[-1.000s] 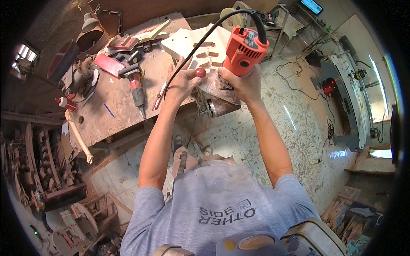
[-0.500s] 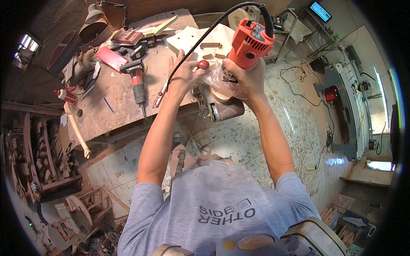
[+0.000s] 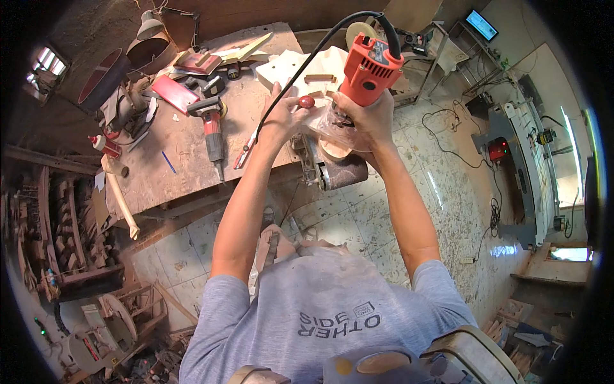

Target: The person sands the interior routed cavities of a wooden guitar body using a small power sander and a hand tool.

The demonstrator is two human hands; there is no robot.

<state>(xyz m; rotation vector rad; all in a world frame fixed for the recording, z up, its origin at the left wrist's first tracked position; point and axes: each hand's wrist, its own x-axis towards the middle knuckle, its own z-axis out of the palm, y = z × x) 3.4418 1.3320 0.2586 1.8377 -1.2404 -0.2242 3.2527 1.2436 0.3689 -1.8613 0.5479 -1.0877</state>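
Observation:
My right hand [image 3: 372,120] is wrapped round the lower body of an orange-red router [image 3: 372,72] with a black cord and a clear plastic base. The router stands on a pale wooden workpiece [image 3: 286,66] with routed pockets, which looks like a guitar body. Its rounded near end sticks out past the bench edge. My left hand [image 3: 281,120] rests at the workpiece's left side, fingers stretched out along the wood and thumb close to the router's round red knob [image 3: 307,102]. Whether the thumb touches the knob is hard to tell. The router bit is hidden.
An angle grinder [image 3: 213,131] lies on the bench [image 3: 144,185] left of my forearm, near a red block [image 3: 174,94] and a glue bottle [image 3: 105,146]. A belt sander's drum [image 3: 345,173] sits below the workpiece. The router's cord [image 3: 316,48] arches over my left wrist.
The router has shifted very slightly toward me along the workpiece, both hands staying with it. The whole view has tilted a little. Both grips look the same.

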